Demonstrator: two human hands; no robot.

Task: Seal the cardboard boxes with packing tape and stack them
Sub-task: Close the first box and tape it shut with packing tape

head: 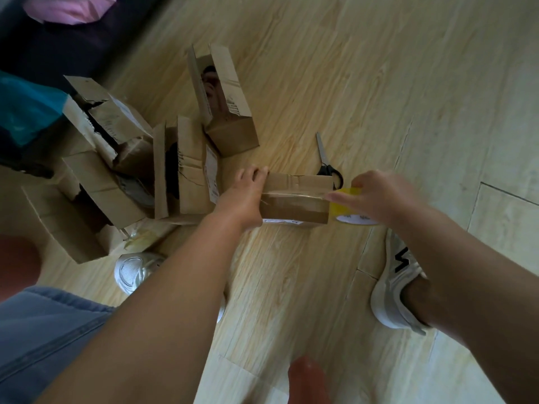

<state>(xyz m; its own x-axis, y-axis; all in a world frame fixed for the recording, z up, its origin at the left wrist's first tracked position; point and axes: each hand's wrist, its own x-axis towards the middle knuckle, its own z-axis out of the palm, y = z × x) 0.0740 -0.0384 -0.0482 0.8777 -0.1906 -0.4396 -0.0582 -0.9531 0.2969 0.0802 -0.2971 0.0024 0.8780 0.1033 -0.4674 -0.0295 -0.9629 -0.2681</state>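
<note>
A small cardboard box (294,196) lies on the wooden floor in the middle of the head view, flaps closed, with a strip of clear tape along its top seam. My left hand (248,196) grips the box's left end, fingers curled over the far edge. My right hand (376,196) holds a yellow roll of packing tape (345,207) at the box's right end, one finger stretched along the tape on the seam. Several open cardboard boxes (116,158) stand in a loose pile to the left.
Scissors (326,161) lie on the floor just behind the box. A tall open box (224,100) stands farther back. My shoes, the left shoe (137,269) and the right shoe (399,281), are planted near the box. A dark sofa (58,39) and a teal bag (26,106) fill the left.
</note>
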